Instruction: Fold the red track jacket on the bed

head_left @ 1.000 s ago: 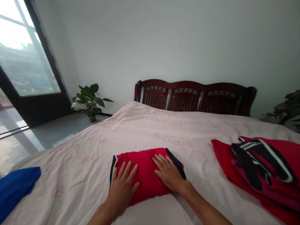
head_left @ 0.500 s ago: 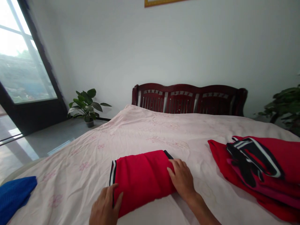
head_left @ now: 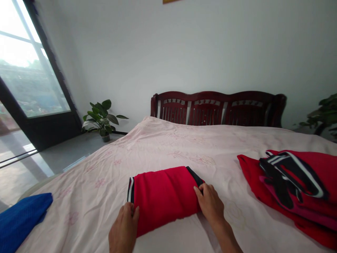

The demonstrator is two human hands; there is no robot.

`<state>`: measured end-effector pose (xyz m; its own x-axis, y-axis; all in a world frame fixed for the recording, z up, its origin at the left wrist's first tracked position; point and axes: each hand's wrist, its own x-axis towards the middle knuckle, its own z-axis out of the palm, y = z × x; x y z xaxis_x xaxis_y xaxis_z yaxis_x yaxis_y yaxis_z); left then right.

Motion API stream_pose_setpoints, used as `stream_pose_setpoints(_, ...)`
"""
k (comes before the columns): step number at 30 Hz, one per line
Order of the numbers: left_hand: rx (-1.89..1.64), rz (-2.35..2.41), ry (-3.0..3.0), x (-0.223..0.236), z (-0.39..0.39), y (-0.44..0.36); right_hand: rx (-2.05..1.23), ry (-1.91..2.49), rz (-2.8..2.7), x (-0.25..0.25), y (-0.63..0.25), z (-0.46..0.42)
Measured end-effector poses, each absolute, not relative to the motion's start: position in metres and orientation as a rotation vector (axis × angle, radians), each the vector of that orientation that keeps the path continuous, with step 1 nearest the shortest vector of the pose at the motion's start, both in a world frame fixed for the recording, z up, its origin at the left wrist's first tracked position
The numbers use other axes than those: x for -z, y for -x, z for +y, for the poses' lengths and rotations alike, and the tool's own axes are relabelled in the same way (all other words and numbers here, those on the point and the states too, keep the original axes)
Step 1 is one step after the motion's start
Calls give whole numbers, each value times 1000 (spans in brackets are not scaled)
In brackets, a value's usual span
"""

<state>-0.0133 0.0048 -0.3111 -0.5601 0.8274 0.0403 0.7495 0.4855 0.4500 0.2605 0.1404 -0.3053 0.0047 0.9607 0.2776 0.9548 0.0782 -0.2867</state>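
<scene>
Folded red garment (head_left: 164, 198) lies on the bed (head_left: 158, 147), dark-trimmed ends left and right. My left grip (head_left: 123, 228) touches one end, my right grip (head_left: 210, 204) the other; can't tell if either's clenched. Red pile (head_left: 302, 167) to the right, blue cloth (head_left: 21, 221) to the left.

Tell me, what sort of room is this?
It looks like a bedroom in a home. A wide bed with a pale pink floral cover and a dark red wooden headboard fills the view, a folded red garment lies on it, and a potted plant stands on the floor beyond.
</scene>
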Motion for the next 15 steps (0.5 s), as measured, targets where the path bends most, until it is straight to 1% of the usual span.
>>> stream_pose_setpoints(4,-671,2516,-1192,299,14,2,-83,1961,-1973,298,-247,139)
stream_pose_setpoints(7,-639,2548,-1119,298,21,1,-136,2002,-1943,298,-240,143)
stream_pose_setpoints(9,-648,2586,-1087,304,22,7,-162,2030,-1916,301,-241,150)
stream_pose_setpoints(15,-915,2521,-1077,331,14,32,-236,2074,-1809,316,-262,166)
